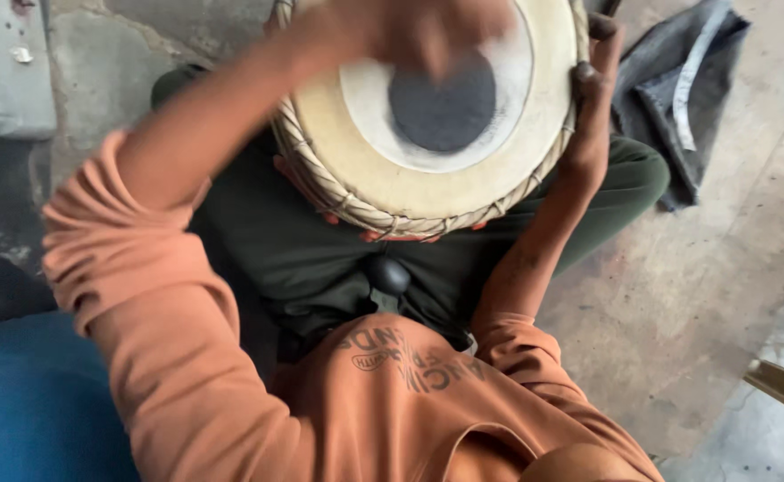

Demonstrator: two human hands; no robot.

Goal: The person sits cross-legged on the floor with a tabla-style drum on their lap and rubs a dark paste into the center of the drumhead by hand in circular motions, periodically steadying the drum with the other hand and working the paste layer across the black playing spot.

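- Drum (427, 170) sits in the lap, at 12 o'clock from the chest, skin up with a black spot (443, 112).
- Left hand (410, 31) blurs over the skin at 12 o'clock; fingers unreadable.
- Right hand (593, 98) clasps the rim at 3 o'clock.
- Grey cloth (677, 98) lies on the floor at 2 o'clock.

A round hand drum (427, 134) lies in the person's lap, its pale skin facing up with a dark circular patch at the middle and woven lacing round the rim; the left hand (410, 31), blurred, is over the far part of the skin, its grip impossible to tell; the right hand (593, 107) clasps the drum's right edge, fingers curled over the rim; a grey cloth (677, 89) lies on the concrete floor (704, 286) to the far right; a blue surface (26, 402) sits near left.
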